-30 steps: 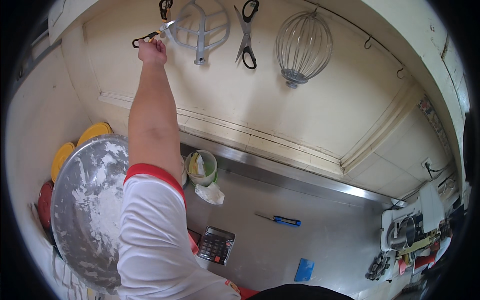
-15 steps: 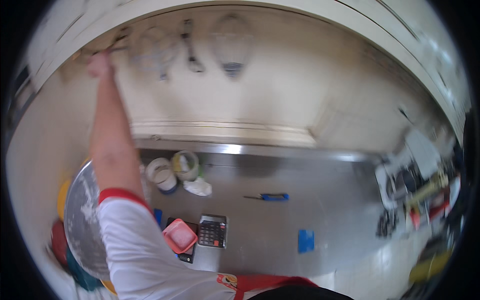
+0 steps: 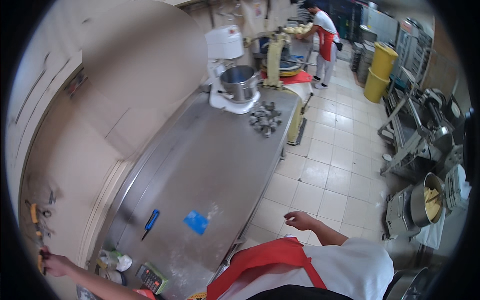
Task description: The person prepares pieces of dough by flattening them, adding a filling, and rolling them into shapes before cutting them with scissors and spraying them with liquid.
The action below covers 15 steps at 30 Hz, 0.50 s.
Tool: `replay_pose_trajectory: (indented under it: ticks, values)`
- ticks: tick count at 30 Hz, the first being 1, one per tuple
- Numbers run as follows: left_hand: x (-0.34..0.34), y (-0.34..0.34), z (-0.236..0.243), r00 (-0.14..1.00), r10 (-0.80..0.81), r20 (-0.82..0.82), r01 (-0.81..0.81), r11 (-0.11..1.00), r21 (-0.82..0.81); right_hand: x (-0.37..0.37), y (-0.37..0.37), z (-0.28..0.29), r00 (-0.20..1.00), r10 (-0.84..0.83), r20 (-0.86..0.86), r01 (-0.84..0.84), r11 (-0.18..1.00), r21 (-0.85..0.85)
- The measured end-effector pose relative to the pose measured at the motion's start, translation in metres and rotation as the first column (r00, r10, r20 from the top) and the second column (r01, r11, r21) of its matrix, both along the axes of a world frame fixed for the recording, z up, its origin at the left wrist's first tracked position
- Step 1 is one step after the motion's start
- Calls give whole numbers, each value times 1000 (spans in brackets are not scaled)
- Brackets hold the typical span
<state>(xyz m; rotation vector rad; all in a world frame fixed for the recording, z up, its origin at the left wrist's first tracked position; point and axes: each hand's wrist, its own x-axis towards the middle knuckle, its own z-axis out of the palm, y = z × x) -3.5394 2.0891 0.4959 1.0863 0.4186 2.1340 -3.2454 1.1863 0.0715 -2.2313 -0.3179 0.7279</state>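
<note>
Scissors [image 3: 37, 232] with orange handles are seen against the wall [image 3: 75, 200], beyond the wall-side edge of the tabletop [image 3: 200, 150] and near its lower end. Their lower handle is grasped by the left hand [image 3: 54, 263], which is closed around it; whether they are also borne by a hook cannot be told. Beside them a dark tool [image 3: 52, 197] is shown too blurred to be named.

The right hand [image 3: 299, 220] is held out over the floor [image 3: 315, 175], apart from the tabletop's floor-side edge; it is released, with its fingers loosely bent.

Near the lower end of the tabletop, by the wall-side edge, a tub [image 3: 107, 259] is set with a white bag [image 3: 124, 262] just beside it. To their right a calculator [image 3: 151, 277] is placed. Farther up, a blue-handled blade [image 3: 150, 222] is laid at a slant nearer the wall-side edge, and a blue scraper [image 3: 196, 222] is laid flat to its right, with white powder scattered near it. At the far end, a mixer [image 3: 232, 95] is stood by the wall-side corner, and metal pieces [image 3: 265, 119] are heaped just beside it, toward the floor-side edge.

Beyond that end, a red apron is worn by a co-worker [image 3: 326, 30]. Yellow bins [image 3: 379, 72] are stacked on the floor to the right.
</note>
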Motion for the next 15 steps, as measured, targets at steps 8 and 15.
replay_pose_trajectory:
  ticks: [8,15]
  values:
    - [377,-597,-137,65,-908,-414,916,219,-336,111,-52,122,890,-142,-432,450,422,787]
    - [570,-868,-191,-501,-479,-721,864,-326,-383,231,-220,149,755,132,-643,655,-95,750]
